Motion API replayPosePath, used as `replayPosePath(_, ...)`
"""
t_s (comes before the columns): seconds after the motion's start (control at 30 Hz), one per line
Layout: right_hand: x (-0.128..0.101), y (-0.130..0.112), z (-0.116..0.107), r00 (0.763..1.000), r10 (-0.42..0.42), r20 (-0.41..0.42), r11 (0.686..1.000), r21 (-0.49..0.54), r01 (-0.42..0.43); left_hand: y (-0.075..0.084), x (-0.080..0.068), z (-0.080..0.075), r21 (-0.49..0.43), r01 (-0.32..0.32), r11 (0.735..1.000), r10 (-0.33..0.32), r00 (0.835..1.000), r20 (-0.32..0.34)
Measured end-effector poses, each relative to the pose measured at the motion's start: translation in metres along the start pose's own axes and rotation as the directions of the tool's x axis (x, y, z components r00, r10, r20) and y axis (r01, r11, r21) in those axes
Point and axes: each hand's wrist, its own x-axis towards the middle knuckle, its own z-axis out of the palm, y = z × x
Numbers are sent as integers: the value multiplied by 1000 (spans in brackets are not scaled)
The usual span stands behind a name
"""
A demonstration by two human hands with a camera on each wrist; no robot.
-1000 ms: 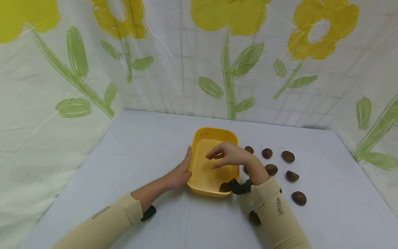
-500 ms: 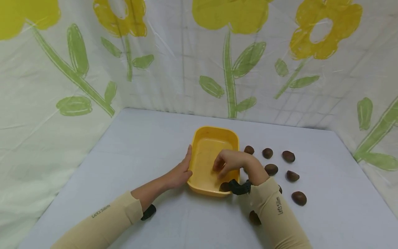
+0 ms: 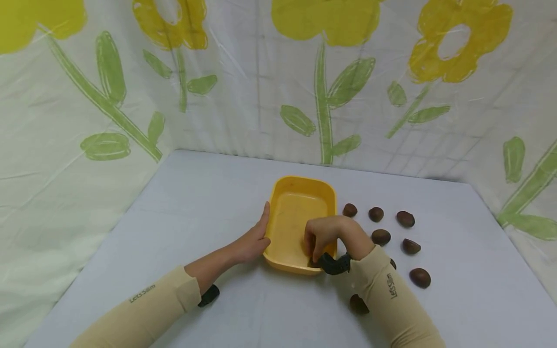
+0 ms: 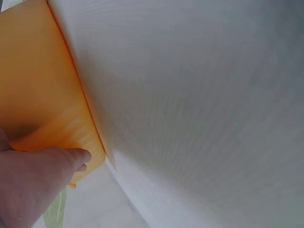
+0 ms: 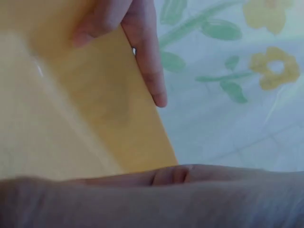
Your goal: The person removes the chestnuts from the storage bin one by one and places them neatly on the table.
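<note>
A yellow plastic tray [image 3: 300, 183] with rounded corners stands on the table. My left hand [image 3: 250, 246] holds its left side, fingers along the outer wall; in the right wrist view the thumb [image 5: 84, 38] lies over the rim on the inside. My right hand [image 3: 324, 234] reaches down inside the tray, fingers bent downward at the near right corner. Right at those fingertips sits a dark brown, chestnut-like piece [image 3: 312, 264], mostly covered by the hand. I cannot tell whether the fingers grip it. The right wrist view does not show this piece.
Several more brown chestnut-like pieces, such as one farther back [image 3: 405, 219] and one nearer [image 3: 419, 278], lie right of the tray. Another piece [image 3: 359, 304] is beside the right sleeve [image 3: 391, 295]. A white curtain [image 3: 235, 96] with painted flowers hangs behind the pale table [image 3: 209, 193].
My right hand has lowered into the tray and come toward its near right corner, over the brown piece there. The left hand keeps its place on the tray's left side.
</note>
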Motion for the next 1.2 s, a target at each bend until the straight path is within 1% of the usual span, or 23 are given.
replayPosePath(0.13,-2,-3,2,999,30,34,999,-36,-28,1,0,1,2,-2,1000,2,1000,1)
replayPosePath(0.27,-3,-5,3,998,37,60,999,-20,-36,0,1,1,1,-3,1000,3,1000,-1)
replayPosePath(0.37,-3,-5,3,996,18,86,1000,6,-19,0,1,2,-2,-8,1000,8,1000,-2)
replayPosePath(0.47,-2,-4,3,992,-22,123,998,54,15,0,1,3,0,-13,1000,13,1000,-5)
replayPosePath(0.57,-2,-3,2,988,-42,151,994,108,26,0,2,3,1,-14,1000,14,1000,-5)
replayPosePath(0.63,-2,-2,2,987,-48,155,992,126,29,0,2,3,2,-13,1000,13,1000,-6)
replayPosePath(0.7,-2,-1,2,988,-62,139,993,108,47,1,2,3,5,-12,1000,12,1000,-6)
replayPosePath(0.77,-3,0,1,992,-73,104,994,84,65,1,2,3,9,-11,1000,11,1000,-9)
replayPosePath(0.9,-5,1,-2,994,-108,-1,990,96,107,1,1,2,11,-15,1000,15,1000,-17)
replayPosePath(1.0,-8,1,-6,983,-164,-76,977,128,173,1,0,1,9,-17,1000,17,1000,-18)
replayPosePath(1.1,-9,2,-8,969,-217,-120,966,115,230,1,-1,1,7,-22,1000,22,1000,-14)
replayPosePath(1.2,-11,4,-9,960,-238,-148,961,107,254,1,-1,1,8,-24,1000,24,1000,-11)
